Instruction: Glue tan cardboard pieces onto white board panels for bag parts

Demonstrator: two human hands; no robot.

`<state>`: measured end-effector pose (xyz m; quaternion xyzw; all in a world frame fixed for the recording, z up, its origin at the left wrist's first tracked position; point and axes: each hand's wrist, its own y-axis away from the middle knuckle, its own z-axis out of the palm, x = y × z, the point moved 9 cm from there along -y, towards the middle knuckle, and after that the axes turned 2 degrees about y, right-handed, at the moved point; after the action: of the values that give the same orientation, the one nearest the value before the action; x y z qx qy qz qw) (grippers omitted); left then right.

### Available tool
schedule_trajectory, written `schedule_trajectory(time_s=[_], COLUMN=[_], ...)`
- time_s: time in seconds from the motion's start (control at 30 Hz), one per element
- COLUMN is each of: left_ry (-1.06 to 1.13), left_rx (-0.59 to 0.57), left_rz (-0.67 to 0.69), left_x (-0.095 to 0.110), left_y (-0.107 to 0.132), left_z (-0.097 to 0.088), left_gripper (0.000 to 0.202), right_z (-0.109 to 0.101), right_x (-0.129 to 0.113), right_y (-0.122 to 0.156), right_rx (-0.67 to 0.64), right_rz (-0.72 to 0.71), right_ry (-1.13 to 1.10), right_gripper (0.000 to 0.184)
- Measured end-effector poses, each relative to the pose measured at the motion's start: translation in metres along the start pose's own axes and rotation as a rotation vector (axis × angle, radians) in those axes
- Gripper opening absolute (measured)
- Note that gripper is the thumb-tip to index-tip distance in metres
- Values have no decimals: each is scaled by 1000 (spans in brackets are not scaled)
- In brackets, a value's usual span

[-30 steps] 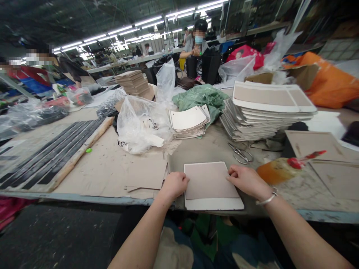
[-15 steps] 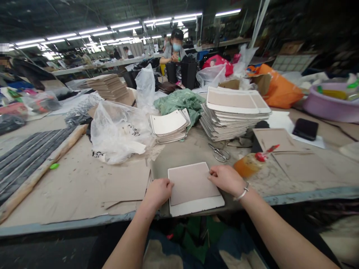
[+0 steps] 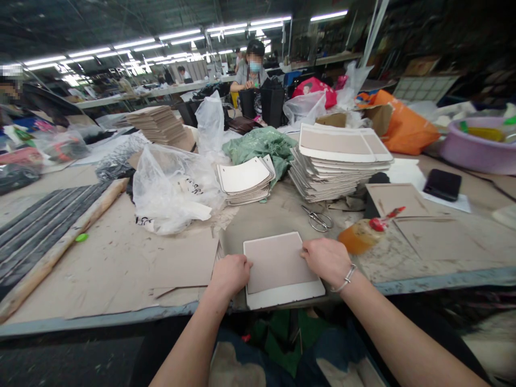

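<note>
Thin beige rectangular board, lower centre, long axis seemingly crosswise, between left hand and right hand, both pinching its side edges.

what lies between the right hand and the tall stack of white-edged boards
In the head view, the metal scissors lie between the right hand and the tall stack, with dark scraps near the stack's foot.

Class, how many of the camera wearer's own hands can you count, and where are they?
2. The left hand is at the left edge of the beige sheet; the right hand is at its right edge. Neither is hidden.
</note>
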<state>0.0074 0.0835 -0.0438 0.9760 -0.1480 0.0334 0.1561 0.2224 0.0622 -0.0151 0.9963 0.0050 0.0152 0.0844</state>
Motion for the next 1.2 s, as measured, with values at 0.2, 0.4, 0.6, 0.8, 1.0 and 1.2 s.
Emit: schedule_trajectory(time_s=[0.2,0.4,0.6,0.8,1.0,1.2], left_ry=[36,27,1,165,150,51], left_rx=[-32,-16,90,375,226,250], left_rz=[-37,-20,-122,105,350,361], left_x=[-2,1,-13,28,83,79], left_y=[1,1,14,32,16,13], left_z=[-1,1,-16,-38,15,22], left_gripper=[38,37,36,46,73,76], right_z=[-8,25,44,43,47,49], right_x=[-26,-84,-86,-86,-89,-79], right_y=[6,2,-4,-2,-5,-4], right_rx=[203,221,191,205,182,166], right_rz=[-128,-384,-359,-371,-383,-398], right_ry=[-82,-226,-170,-196,-203,-230], right_gripper=[30,52,59,58,56,61])
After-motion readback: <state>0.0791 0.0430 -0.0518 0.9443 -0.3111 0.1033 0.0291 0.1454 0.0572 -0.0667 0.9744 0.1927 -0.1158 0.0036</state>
